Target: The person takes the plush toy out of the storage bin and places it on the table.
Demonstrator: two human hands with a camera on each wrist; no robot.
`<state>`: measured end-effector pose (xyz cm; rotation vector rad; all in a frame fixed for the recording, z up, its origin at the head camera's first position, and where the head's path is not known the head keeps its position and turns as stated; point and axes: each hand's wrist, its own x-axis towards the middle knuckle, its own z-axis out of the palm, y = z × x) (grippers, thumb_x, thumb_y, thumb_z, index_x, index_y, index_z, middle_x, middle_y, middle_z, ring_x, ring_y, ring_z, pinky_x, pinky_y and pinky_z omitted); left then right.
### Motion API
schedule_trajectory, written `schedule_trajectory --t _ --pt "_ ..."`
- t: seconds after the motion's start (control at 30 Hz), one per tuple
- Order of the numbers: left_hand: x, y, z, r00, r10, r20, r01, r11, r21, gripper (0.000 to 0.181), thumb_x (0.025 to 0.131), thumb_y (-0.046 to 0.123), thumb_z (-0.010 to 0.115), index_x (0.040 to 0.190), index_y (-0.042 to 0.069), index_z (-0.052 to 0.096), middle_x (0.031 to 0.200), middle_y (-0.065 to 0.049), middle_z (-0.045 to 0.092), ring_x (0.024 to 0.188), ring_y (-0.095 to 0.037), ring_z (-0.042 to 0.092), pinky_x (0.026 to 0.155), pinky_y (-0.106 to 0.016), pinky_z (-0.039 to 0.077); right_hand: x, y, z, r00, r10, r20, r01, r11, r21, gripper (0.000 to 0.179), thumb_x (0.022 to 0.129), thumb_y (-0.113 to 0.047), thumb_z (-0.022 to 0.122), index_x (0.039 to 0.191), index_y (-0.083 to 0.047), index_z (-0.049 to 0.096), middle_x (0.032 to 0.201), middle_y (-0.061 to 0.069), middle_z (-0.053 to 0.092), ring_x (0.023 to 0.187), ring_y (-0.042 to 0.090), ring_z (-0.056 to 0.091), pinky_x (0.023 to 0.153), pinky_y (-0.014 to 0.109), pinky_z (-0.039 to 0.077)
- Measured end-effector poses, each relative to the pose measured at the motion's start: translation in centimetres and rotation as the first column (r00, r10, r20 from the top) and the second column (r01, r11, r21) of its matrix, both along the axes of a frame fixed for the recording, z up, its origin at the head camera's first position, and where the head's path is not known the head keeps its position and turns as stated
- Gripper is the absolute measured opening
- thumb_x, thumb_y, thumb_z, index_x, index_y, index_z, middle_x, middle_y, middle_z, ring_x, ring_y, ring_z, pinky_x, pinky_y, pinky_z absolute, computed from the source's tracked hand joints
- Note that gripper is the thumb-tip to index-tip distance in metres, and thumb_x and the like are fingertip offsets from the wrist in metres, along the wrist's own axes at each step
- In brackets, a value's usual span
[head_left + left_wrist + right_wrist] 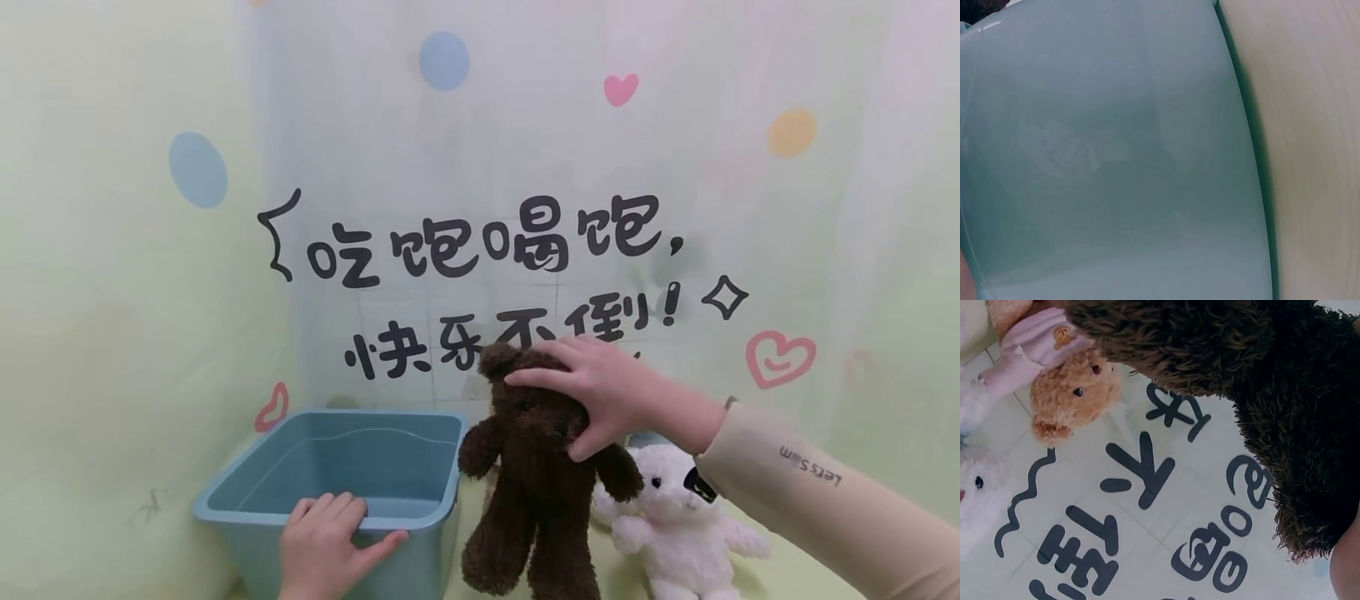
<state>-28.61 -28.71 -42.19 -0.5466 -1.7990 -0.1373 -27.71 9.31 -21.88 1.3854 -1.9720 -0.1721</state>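
My right hand [615, 387] grips a dark brown teddy bear [551, 492] by its head, fingers over the top and thumb on the face. The bear hangs upright beside the bin, arms and legs loose. Its dark fur [1316, 425] fills the upper right of the right wrist view. With curled fingers my left hand [326, 542] holds the near rim of a blue-green plastic bin [390, 457]. In the left wrist view the bin's outer wall [1116, 162] takes up most of the picture.
A white plush toy [678, 533] sits right of the brown bear, partly behind my right forearm. The right wrist view also shows a tan teddy bear [1075, 394] in pink clothing. Behind everything hangs a pale printed sheet [525, 150] with dark lettering.
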Motion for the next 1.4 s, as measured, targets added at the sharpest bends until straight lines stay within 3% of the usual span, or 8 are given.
schedule_trajectory --t 0.37,0.63,0.93,1.23,1.4 --pt "0.2 0.0 0.1 1.0 0.005 0.008 -0.005 1.0 -0.004 0.064 0.07 0.083 0.056 0.058 0.022 0.042 0.055 0.009 0.037 0.051 -0.012 0.042 0.055 -0.035 0.037 0.0 -1.1 -4.0 0.995 -0.052 0.088 0.04 0.99 0.138 0.107 0.055 -0.057 0.08 0.148 -0.029 0.036 0.141 0.01 0.044 0.118 0.024 0.05 0.089 0.045 0.044" --pt "-0.1 0.1 0.0 1.0 0.004 0.005 -0.004 1.0 -0.017 0.063 0.071 0.082 0.056 0.059 0.021 0.044 0.056 0.008 0.04 0.053 -0.013 0.044 0.055 -0.035 0.038 -0.8 -0.9 -9.2 0.969 -0.066 0.239 0.035 0.991 0.132 0.106 0.058 -0.052 0.083 0.149 -0.032 0.033 0.145 0.011 0.041 0.127 0.027 0.047 0.092 0.048 0.044" --pt "0.1 0.1 0.1 1.0 0.009 0.016 -0.008 1.0 -0.016 0.063 0.07 0.082 0.057 0.059 0.02 0.046 0.056 0.007 0.041 0.053 -0.013 0.045 0.055 -0.035 0.038 -2.4 -1.2 -14.6 0.958 -0.067 0.28 0.025 0.988 0.15 0.104 0.065 -0.045 0.085 0.151 -0.035 0.027 0.151 0.009 0.034 0.136 0.027 0.036 0.1 0.053 0.038" --pt "0.3 0.0 0.3 1.0 0.013 0.021 -0.012 1.0 -0.019 0.063 0.069 0.081 0.06 0.06 0.02 0.047 0.056 0.006 0.042 0.053 -0.012 0.044 0.056 -0.035 0.038 -2.2 -1.4 -15.5 0.952 -0.129 0.276 0.104 0.989 0.104 0.102 0.067 -0.031 0.08 0.152 -0.033 0.024 0.156 0.009 0.024 0.138 0.031 0.029 0.098 0.059 0.035" --pt "0.2 0.0 0.1 1.0 0.005 0.007 -0.005 1.0 -0.014 0.063 0.071 0.081 0.057 0.06 0.02 0.045 0.056 0.008 0.04 0.052 -0.013 0.043 0.056 -0.037 0.039 -2.4 -1.5 -15.6 0.963 -0.126 0.239 0.114 0.991 0.066 0.095 0.068 -0.026 0.076 0.151 -0.031 0.031 0.159 0.007 0.019 0.14 0.031 0.026 0.099 0.059 0.034"
